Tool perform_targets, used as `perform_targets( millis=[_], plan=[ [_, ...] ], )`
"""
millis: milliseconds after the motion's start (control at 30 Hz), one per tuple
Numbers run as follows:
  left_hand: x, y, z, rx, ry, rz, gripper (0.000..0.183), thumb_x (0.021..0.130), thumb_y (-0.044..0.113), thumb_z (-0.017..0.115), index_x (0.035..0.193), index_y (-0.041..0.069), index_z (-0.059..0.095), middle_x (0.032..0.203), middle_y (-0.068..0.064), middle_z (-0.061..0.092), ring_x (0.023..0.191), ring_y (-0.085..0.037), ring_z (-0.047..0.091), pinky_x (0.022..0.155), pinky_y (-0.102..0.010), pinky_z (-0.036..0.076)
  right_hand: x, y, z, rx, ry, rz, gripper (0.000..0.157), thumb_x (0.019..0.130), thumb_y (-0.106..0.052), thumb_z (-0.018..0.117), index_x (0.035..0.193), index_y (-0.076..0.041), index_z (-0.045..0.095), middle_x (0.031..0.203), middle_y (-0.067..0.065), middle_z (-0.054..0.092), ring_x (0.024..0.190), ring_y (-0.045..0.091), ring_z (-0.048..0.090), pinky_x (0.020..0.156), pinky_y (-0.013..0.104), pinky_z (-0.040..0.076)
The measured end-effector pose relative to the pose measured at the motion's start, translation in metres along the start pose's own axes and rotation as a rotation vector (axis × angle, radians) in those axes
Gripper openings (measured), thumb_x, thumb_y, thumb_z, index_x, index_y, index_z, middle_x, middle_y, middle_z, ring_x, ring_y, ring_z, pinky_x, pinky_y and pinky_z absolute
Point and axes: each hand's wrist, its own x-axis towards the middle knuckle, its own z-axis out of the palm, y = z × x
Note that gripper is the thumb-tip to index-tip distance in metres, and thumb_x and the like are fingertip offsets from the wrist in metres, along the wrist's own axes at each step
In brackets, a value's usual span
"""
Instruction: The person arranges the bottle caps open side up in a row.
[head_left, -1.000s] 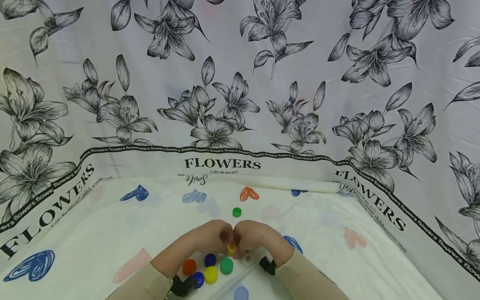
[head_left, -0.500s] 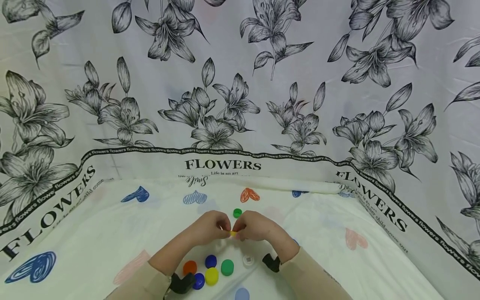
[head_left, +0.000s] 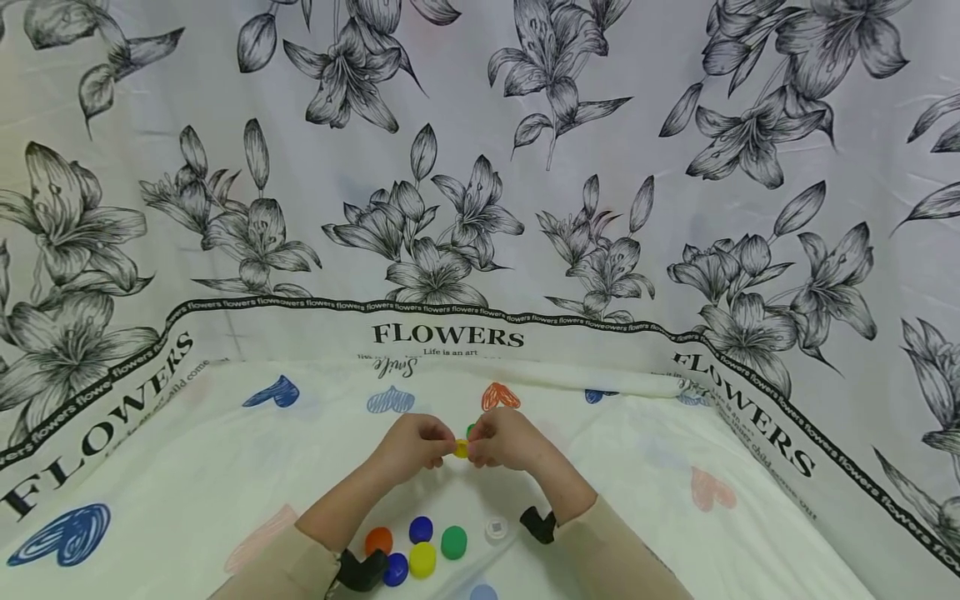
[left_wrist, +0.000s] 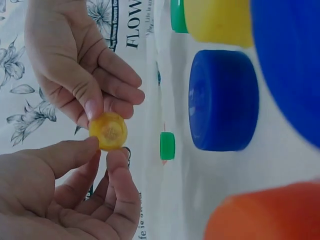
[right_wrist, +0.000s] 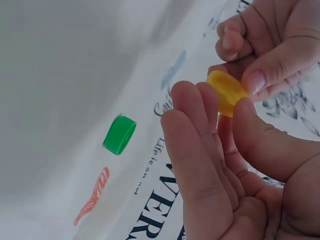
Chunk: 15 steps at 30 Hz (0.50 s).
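Observation:
Both hands hold one small yellow bottle cap [head_left: 461,448] between them, up over the white cloth. My left hand [head_left: 412,443] pinches its left edge between thumb and fingers, and my right hand [head_left: 507,440] pinches the right edge. In the left wrist view the round inside of the yellow cap [left_wrist: 111,131] faces the camera, with the left hand [left_wrist: 75,192] below and the right hand [left_wrist: 82,65] above. The right wrist view shows the cap [right_wrist: 227,92] tilted, partly covered by the right hand's fingers. Beyond the hands lies a green cap [right_wrist: 120,135], mostly hidden in the head view.
Nearer the body lie an orange cap [head_left: 378,540], two blue caps [head_left: 421,530], a yellow cap [head_left: 422,560], a larger green cap [head_left: 453,542] and a whitish cap [head_left: 497,529]. A flower-printed curtain [head_left: 450,208] hangs behind the heart-printed cloth [head_left: 630,467].
Both hands have moved forward, away from the group of caps, carrying the yellow cap. The cap shows more between the fingertips, and the right hand now covers most of the far green cap.

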Motion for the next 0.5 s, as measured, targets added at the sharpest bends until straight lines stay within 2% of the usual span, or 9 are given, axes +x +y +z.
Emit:
perform_targets(
  millis=[100,200,367,500],
  plan=[
    [0.002,-0.002,-0.001,-0.015,0.057,-0.032,0.007,0.094,0.013,0.075,0.095,0.006,0.073,0.088,-0.010,0.072,0.071,-0.021,0.063,0.069,-0.034,0.056,0.008,-0.002,0.000,0.054,-0.008,0.020,0.008,0.094,-0.004,0.073,0.091,0.000,0.068,0.078,0.009,0.073,0.073,0.024,0.073,0.067,0.034,0.060],
    [0.005,-0.003,-0.002,-0.020,0.078,-0.046,0.010,0.095,0.015,0.074,0.100,0.006,0.074,0.090,-0.009,0.072,0.072,-0.019,0.064,0.070,-0.034,0.056,0.015,-0.002,0.001,0.073,0.002,0.053,0.009,0.094,-0.005,0.073,0.090,0.000,0.068,0.078,0.011,0.074,0.074,0.026,0.074,0.068,0.034,0.060],
    [0.008,-0.004,-0.001,-0.072,0.034,-0.051,0.021,0.099,0.015,0.068,0.115,0.002,0.072,0.101,-0.010,0.073,0.080,-0.019,0.067,0.074,-0.032,0.058,0.022,0.001,0.000,0.079,0.061,0.117,0.010,0.095,-0.007,0.073,0.091,0.000,0.068,0.079,0.011,0.073,0.076,0.028,0.074,0.068,0.035,0.060],
    [0.009,-0.004,-0.001,-0.127,0.000,-0.093,0.028,0.101,0.013,0.064,0.126,0.001,0.068,0.111,-0.011,0.072,0.087,-0.021,0.069,0.078,-0.033,0.059,0.026,0.004,0.000,0.067,0.089,0.120,0.009,0.096,-0.008,0.072,0.094,0.000,0.069,0.080,0.010,0.073,0.078,0.026,0.074,0.070,0.033,0.060]
  ],
)
